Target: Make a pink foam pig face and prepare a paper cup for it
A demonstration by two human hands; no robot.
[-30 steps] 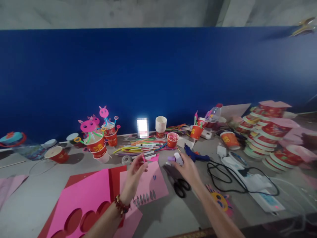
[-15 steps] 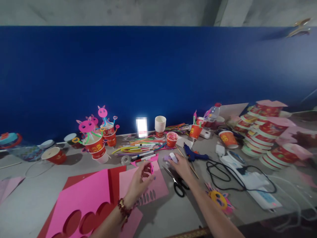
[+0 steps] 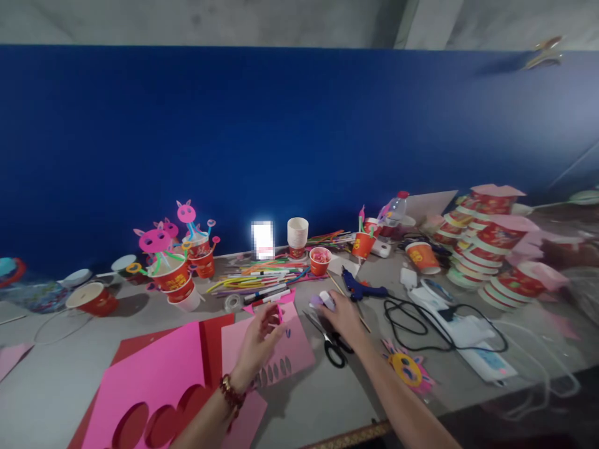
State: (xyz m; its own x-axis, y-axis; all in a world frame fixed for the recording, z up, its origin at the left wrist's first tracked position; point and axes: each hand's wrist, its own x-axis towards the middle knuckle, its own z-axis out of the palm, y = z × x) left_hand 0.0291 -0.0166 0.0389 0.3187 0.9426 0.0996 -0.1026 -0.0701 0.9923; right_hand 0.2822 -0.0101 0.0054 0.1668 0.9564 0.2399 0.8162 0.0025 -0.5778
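My left hand (image 3: pixel 259 337), with a beaded bracelet at the wrist, pinches a small bright pink paper piece (image 3: pixel 281 313) above a light pink sheet (image 3: pixel 299 340). Slim oval holes run along that sheet's lower part. To the right, my right hand (image 3: pixel 345 315) is closed round a small white-and-purple tube (image 3: pixel 326 300), partly hidden by the fingers. Black-handled scissors (image 3: pixel 334 354) lie just below this hand, blades pointing away to the left. A thin wooden stick (image 3: pixel 337 285) lies behind it, near a blue glue gun (image 3: pixel 362 288).
Pink and red card sheets (image 3: pixel 150 368) cover the left front. Markers (image 3: pixel 266 293), coloured pipe cleaners (image 3: pixel 253 277) and a red cup of pink bits (image 3: pixel 320 262) lie behind. Right are a black cable (image 3: pixel 421 346), a power strip (image 3: pixel 489 362), a yellow-faced paper figure (image 3: pixel 406 369) and stacked cups (image 3: pixel 482 249).
The whole view has shifted slightly, so things on the table appear a little further left. Both hands keep their holds, with the pink piece turned slightly more edge-on.
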